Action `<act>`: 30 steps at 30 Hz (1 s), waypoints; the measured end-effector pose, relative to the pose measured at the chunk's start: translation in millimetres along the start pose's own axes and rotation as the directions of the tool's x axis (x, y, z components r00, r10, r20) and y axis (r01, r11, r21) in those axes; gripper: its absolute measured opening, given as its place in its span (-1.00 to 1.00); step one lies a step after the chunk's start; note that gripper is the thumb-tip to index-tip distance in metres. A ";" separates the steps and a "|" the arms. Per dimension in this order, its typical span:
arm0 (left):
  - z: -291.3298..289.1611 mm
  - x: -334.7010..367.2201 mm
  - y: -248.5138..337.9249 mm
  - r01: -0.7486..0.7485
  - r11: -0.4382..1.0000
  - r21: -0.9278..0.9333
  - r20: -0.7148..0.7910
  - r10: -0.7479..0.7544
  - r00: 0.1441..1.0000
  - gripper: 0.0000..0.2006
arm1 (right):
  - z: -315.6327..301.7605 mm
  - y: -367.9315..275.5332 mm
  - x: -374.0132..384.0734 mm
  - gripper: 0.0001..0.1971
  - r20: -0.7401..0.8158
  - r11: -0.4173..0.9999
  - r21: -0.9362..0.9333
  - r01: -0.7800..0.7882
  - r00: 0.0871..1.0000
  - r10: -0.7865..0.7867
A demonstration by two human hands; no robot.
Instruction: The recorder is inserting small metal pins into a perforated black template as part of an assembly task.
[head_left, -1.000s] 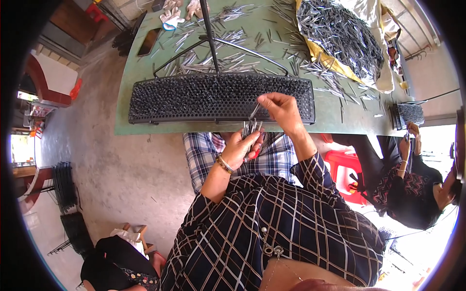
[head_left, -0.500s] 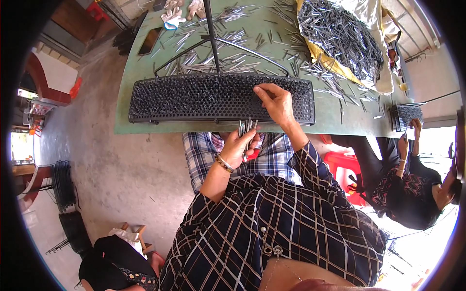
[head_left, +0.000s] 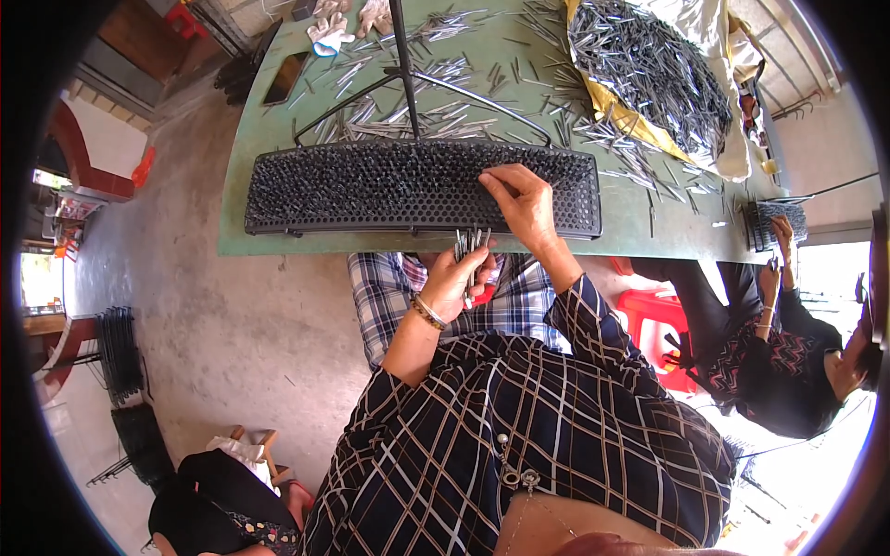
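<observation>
A long black perforated panel [head_left: 343,223] lies along the table's near edge. Short dark pieces stand in most of its holes, while bare holes show along the front and towards the right. Over the right-centre of the panel, my right hand [head_left: 530,211] has thumb and forefinger pinched down among the standing pieces; whatever is between the fingertips is too small to make out. Just below the panel's front edge, my left hand [head_left: 451,284] is closed around a bundle of thin metal strips [head_left: 471,243], their ends sticking up past the fingers.
Loose strips [head_left: 445,74] are scattered over the green table [head_left: 236,208]. A yellow-lined sack [head_left: 649,83] heaped with strips lies at the far right. A black frame [head_left: 408,88] rises behind the panel. A phone [head_left: 286,78] and gloves [head_left: 329,32] lie far left. A co-worker [head_left: 779,361] handles another panel at right.
My right hand has shifted slightly to the left and nearer me over the panel, still pinched. My left hand with the metal strips stays put. The co-worker's hand at right has moved a little.
</observation>
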State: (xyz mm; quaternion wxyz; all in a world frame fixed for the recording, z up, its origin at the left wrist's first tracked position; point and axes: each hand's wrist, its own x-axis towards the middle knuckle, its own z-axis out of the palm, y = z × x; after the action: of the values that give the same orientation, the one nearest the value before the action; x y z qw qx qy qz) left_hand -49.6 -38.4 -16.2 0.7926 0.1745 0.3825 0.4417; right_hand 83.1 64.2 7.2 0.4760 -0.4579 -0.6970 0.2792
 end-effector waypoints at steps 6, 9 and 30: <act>3.8 -0.4 0.1 -0.005 1.000 0.008 0.008 0.005 1.000 -0.78 | 2.6 -2.0 -2.1 -0.84 0.079 0.985 -0.120 0.127 0.990 -0.118; 1.4 0.4 -1.4 -0.006 1.000 0.006 0.017 0.006 1.000 -0.78 | 2.0 -1.8 -2.0 -0.84 0.080 0.983 -0.141 0.117 0.991 -0.106; 17.0 0.8 1.9 -0.143 0.989 0.042 0.067 0.140 0.988 -0.79 | -35.0 -21.9 -29.9 -0.73 0.497 0.799 0.241 -0.551 0.777 0.386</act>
State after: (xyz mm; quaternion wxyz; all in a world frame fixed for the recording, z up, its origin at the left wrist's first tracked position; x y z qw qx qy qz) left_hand -37.5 -35.6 -4.5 0.7669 0.2336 0.3537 0.4818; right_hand 110.9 26.2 26.7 0.3047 -0.4486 -0.5773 0.6104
